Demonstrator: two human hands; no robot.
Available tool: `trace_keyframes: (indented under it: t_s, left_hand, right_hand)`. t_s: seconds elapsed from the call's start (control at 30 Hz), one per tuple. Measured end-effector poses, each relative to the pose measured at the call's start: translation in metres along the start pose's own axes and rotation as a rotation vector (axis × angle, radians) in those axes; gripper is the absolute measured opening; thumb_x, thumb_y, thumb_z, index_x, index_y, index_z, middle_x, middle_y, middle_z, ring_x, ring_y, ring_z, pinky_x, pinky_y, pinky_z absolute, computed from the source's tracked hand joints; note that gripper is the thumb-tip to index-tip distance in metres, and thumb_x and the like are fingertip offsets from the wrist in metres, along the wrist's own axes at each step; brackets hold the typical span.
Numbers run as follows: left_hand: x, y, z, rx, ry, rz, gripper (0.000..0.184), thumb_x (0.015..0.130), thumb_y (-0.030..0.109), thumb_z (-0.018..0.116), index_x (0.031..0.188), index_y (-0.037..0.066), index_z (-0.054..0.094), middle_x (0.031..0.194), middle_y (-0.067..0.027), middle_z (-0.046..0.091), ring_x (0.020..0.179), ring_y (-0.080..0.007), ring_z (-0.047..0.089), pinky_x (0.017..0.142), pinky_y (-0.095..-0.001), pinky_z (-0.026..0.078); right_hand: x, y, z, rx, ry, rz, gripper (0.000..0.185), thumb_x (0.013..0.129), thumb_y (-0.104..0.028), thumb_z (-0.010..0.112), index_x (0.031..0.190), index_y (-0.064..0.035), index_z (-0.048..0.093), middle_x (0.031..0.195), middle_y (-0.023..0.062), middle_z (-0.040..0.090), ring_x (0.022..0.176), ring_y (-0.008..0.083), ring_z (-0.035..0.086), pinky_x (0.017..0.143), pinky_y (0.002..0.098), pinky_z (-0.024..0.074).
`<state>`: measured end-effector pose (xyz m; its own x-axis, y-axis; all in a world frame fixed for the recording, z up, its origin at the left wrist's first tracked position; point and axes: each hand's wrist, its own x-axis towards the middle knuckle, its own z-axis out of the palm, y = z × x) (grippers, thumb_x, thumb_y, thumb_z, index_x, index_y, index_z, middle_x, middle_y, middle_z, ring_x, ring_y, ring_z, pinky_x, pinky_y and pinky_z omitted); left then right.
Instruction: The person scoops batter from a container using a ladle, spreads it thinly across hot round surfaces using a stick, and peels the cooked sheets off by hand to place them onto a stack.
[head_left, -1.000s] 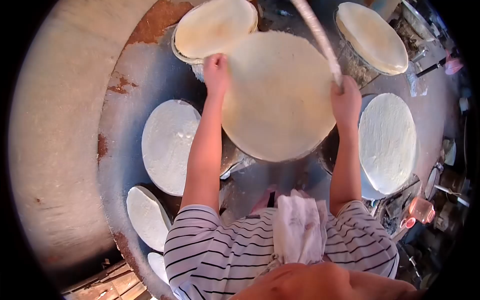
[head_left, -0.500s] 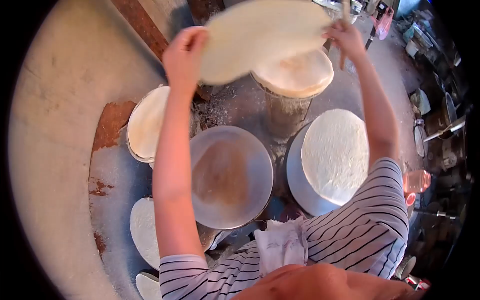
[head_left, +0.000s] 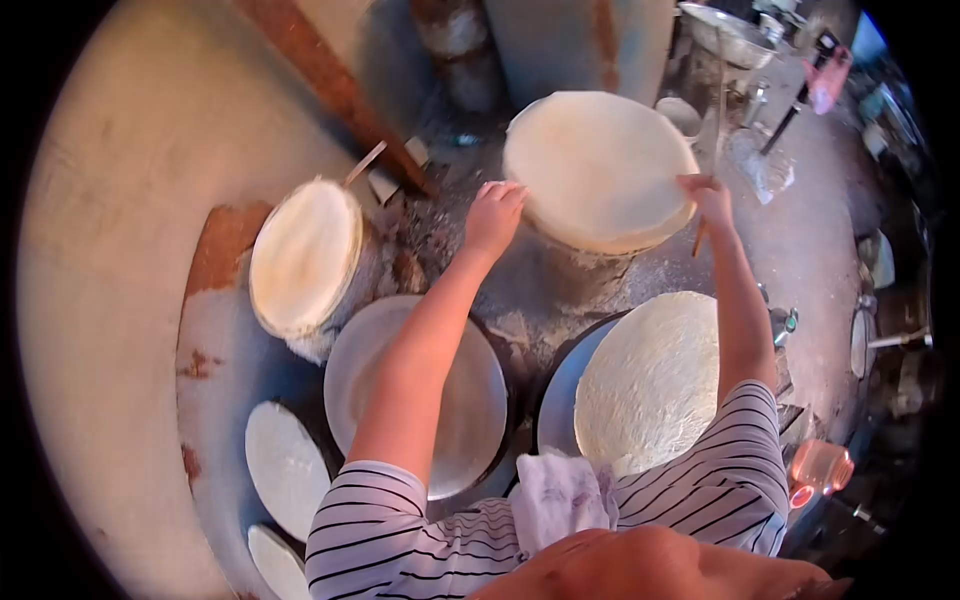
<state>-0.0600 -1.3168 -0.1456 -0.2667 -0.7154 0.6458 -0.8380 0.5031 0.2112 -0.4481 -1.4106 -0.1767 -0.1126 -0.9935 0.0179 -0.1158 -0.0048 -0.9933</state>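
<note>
Pale round sheet (head_left: 600, 160) lies on top of a stack (head_left: 600, 243)

The sheet is at the far side of the work area, ahead of the person, with a hand at each side of it. The left hand (head_left: 493, 218) is at its left edge, fingers bent and close together, their tips touching the rim; whether they pinch it I cannot tell. The right hand (head_left: 712, 205) is at the right edge, fingers curled round a thin stick (head_left: 719, 115), which runs up past the hand and pokes out below it. The tips of those fingers also meet the sheet; how firmly is unclear.

Nearer the body, the left forearm passes over a grey pan (head_left: 478, 390) with a brownish middle. To its right, a second pan (head_left: 556, 405) carries a white, rough-surfaced round (head_left: 645, 375), partly hidden by the right arm. Left of the first pan is another stack, smaller in view, with a browned top (head_left: 305, 255). Two white discs (head_left: 287, 470) are at lower left, one nearer the person than the other. A pinkish jar (head_left: 822, 466) is at far right, and a metal bowl (head_left: 730, 38) is at upper right.
</note>
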Motion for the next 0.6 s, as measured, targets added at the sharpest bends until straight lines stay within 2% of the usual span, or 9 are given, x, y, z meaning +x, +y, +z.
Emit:
trace_keyframes:
  t_s: [0.07, 0.17, 0.2, 0.23, 0.3, 0.37, 0.43, 0.5, 0.6]
  left_hand:
    - [-0.02, 0.015, -0.036, 0.023, 0.008, -0.061, 0.028, 0.078, 0.007, 0.062, 0.105, 0.011, 0.063, 0.101, -0.0068, 0.061, 0.093, -0.0287, 0.056, 0.081, -0.0398, 0.047]
    - [-0.067, 0.046, -0.089, 0.009, 0.007, -0.202, 0.026, 0.078, 0.009, 0.061, 0.104, 0.012, 0.062, 0.099, -0.0078, 0.061, 0.093, -0.0288, 0.057, 0.08, -0.0412, 0.047]
    - [-0.101, 0.052, -0.111, 0.057, 0.061, -0.249, 0.021, 0.078, 0.011, 0.058, 0.098, 0.013, 0.063, 0.096, -0.0089, 0.061, 0.091, -0.0288, 0.057, 0.076, -0.0414, 0.048]
    - [-0.129, 0.071, -0.144, 0.042, 0.066, -0.371, 0.02, 0.079, 0.011, 0.058, 0.098, 0.013, 0.063, 0.095, -0.0088, 0.061, 0.091, -0.0286, 0.057, 0.075, -0.042, 0.048]
    - [-0.204, 0.104, -0.193, 0.241, 0.245, -0.444, 0.029, 0.076, 0.01, 0.061, 0.105, 0.014, 0.062, 0.097, -0.0099, 0.058, 0.092, -0.0294, 0.057, 0.077, -0.0406, 0.049]
    - [-0.272, 0.157, -0.239, 0.206, 0.262, -0.664, 0.034, 0.078, 0.013, 0.063, 0.112, 0.013, 0.06, 0.102, -0.0102, 0.058, 0.092, -0.0288, 0.057, 0.08, -0.0362, 0.049]
    - [-0.346, 0.205, -0.273, 0.218, 0.256, -1.019, 0.038, 0.078, 0.014, 0.063, 0.115, 0.012, 0.058, 0.106, -0.0123, 0.056, 0.095, -0.0302, 0.057, 0.081, -0.0371, 0.049]
    - [-0.413, 0.276, -0.29, 0.217, 0.241, -1.363, 0.043, 0.078, 0.016, 0.064, 0.119, 0.012, 0.056, 0.11, -0.0148, 0.054, 0.099, -0.0322, 0.055, 0.084, -0.0389, 0.048]
    - [-0.494, 0.415, -0.332, 0.208, 0.214, -2.018, 0.049, 0.076, 0.016, 0.065, 0.122, 0.01, 0.053, 0.114, -0.0186, 0.05, 0.105, -0.0352, 0.053, 0.089, -0.0423, 0.046]
  right_hand:
    - [-0.007, -0.012, -0.002, -0.117, 0.041, -0.012, 0.019, 0.075, -0.002, 0.056, 0.089, 0.0029, 0.067, 0.093, 0.0129, 0.066, 0.094, 0.0196, 0.058, 0.088, 0.0299, 0.042]
    - [0.006, -0.008, -0.014, -0.29, 0.026, -0.137, 0.018, 0.078, -0.006, 0.054, 0.09, 0.002, 0.065, 0.09, 0.0129, 0.065, 0.088, 0.0196, 0.057, 0.082, 0.0307, 0.0423]
    - [0.009, -0.004, -0.014, -0.323, -0.01, -0.182, 0.018, 0.079, -0.007, 0.054, 0.09, 0.0017, 0.064, 0.09, 0.0128, 0.064, 0.087, 0.0195, 0.056, 0.08, 0.031, 0.0424]
    - [0.014, -0.002, -0.013, -0.351, -0.032, -0.234, 0.017, 0.08, -0.009, 0.054, 0.091, 0.0014, 0.063, 0.089, 0.0128, 0.064, 0.085, 0.0195, 0.056, 0.078, 0.0312, 0.0424]
    - [0.016, -0.006, 0.021, -0.372, -0.064, -0.376, 0.018, 0.082, -0.012, 0.053, 0.091, 0.0008, 0.062, 0.087, 0.0128, 0.063, 0.081, 0.0194, 0.055, 0.074, 0.0317, 0.0426]
    - [-0.007, -0.012, 0.066, -0.318, -0.153, -0.438, 0.018, 0.085, -0.014, 0.052, 0.092, 0.0002, 0.06, 0.085, 0.0127, 0.062, 0.077, 0.0194, 0.053, 0.07, 0.0322, 0.0428]
    - [-0.061, -0.013, 0.122, -0.222, -0.41, -0.394, 0.019, 0.087, -0.017, 0.051, 0.093, -0.0004, 0.059, 0.084, 0.0127, 0.061, 0.073, 0.0193, 0.052, 0.066, 0.0327, 0.0429]
    - [-0.136, -0.001, 0.173, -0.107, -0.795, -0.239, 0.021, 0.089, -0.02, 0.051, 0.094, -0.0009, 0.057, 0.082, 0.0127, 0.06, 0.07, 0.0192, 0.051, 0.062, 0.0333, 0.0431]
    - [-0.399, -0.057, 0.275, -0.227, -1.319, -0.075, 0.013, 0.08, -0.012, 0.049, 0.089, -0.0059, 0.057, 0.069, 0.0055, 0.055, 0.057, 0.0116, 0.047, 0.048, 0.0236, 0.0363]
